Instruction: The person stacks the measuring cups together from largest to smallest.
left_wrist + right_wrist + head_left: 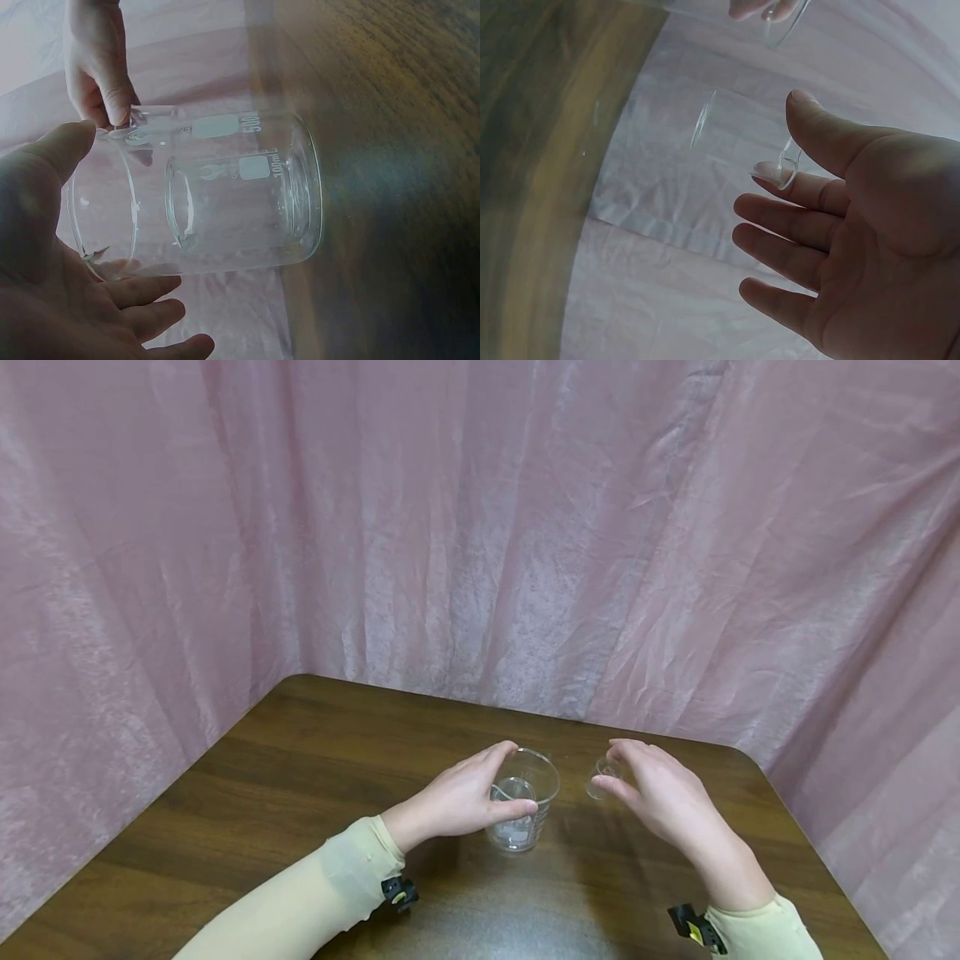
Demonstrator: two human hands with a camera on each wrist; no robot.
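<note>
My left hand (467,792) holds a large clear glass beaker (546,770) near its rim, thumb on one side and fingers on the other. In the left wrist view this beaker bears white markings reading 500. Inside it stands a smaller beaker (232,206) marked 100 mL. To the right, my right hand (666,793) pinches a small clear beaker (731,120) at its rim between thumb and index finger, the other fingers spread loosely. That small beaker appears raised off the table, apart from the large one. Its markings cannot be made out.
A brown wooden table (315,752) with rounded far corners lies under both hands. Pink curtains (480,527) hang behind it and at both sides. Black devices (399,893) are strapped at both wrists, over pale sleeves.
</note>
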